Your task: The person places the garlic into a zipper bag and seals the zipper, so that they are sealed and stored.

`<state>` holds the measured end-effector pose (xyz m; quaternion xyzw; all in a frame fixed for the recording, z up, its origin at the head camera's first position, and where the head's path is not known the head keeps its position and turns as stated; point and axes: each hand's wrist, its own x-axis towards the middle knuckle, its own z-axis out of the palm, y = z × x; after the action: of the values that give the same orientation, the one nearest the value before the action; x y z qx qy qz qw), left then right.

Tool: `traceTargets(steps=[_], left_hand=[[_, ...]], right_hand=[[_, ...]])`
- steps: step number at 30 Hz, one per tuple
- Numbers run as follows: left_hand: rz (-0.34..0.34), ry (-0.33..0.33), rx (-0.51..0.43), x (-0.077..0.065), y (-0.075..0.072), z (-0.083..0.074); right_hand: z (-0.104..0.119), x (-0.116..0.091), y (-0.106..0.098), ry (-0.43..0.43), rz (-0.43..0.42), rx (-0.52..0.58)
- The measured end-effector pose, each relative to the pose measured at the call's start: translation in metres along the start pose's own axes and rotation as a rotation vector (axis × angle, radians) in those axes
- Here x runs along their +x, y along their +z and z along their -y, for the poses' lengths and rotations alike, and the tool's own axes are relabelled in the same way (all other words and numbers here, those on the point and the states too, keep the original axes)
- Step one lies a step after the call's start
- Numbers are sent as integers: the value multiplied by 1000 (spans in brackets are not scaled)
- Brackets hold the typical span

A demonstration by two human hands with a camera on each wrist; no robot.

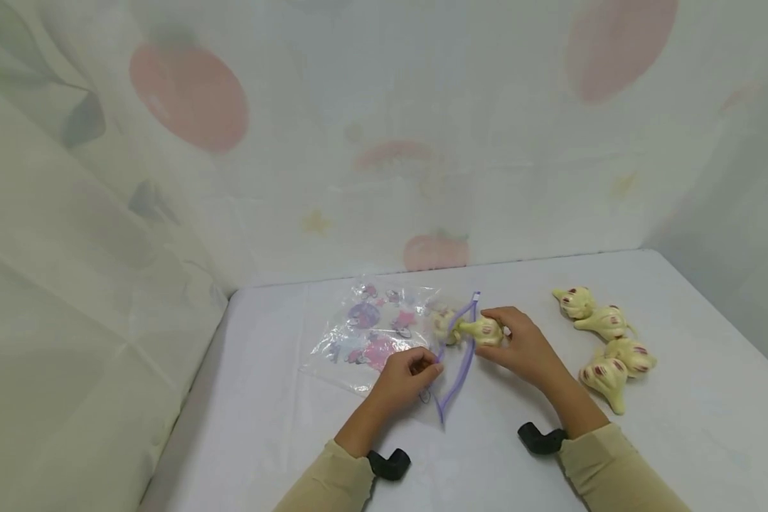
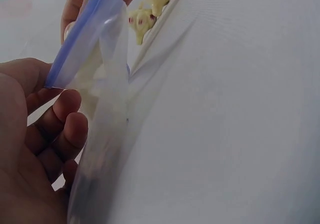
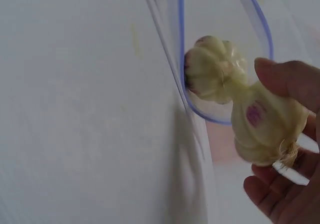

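Observation:
A clear plastic zip bag (image 1: pixel 325 359) printed with pink and purple figures lies on the table, its purple-edged mouth spread toward the right. My left hand (image 1: pixel 400 380) pinches the near side of that mouth; the left wrist view shows its finger and thumb at the purple zip edge (image 2: pixel 75 36). With thumb and fingers, my right hand (image 1: pixel 528 348) grips a garlic bulb (image 3: pixel 267 124), its stem end pointing into the opening and its root end toward the palm. Another garlic bulb (image 3: pixel 212 68) lies inside the bag just behind the mouth, partly seen through the plastic.
Several more garlic bulbs (image 1: pixel 608 323) lie in a loose curved row on the white table (image 1: pixel 269 441), right of my right hand. A printed cloth backdrop (image 1: pixel 333 156) rises behind the table's far edge, with cloth on both sides.

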<state>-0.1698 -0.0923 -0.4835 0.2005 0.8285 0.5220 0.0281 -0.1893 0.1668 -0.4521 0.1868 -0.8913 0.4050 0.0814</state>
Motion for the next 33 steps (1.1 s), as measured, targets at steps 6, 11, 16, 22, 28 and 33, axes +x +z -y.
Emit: traceTargets(steps=[6, 11, 16, 22, 28, 33], left_hand=[[9, 30, 1, 1, 2, 1], [0, 36, -10, 2, 4, 1], [-22, 14, 12, 5, 7, 3], [-29, 8, 28, 6, 11, 5], [-25, 7, 29, 5, 11, 8], [-22, 19, 5, 4, 9, 8]], right_hand=[[6, 2, 14, 83, -5, -23], [10, 6, 27, 156, -39, -148], [15, 9, 36, 143, -18, -214], [22, 7, 42, 176, -5, -132], [24, 8, 45, 160, 25, -75], [24, 12, 45, 220, 0, -28]])
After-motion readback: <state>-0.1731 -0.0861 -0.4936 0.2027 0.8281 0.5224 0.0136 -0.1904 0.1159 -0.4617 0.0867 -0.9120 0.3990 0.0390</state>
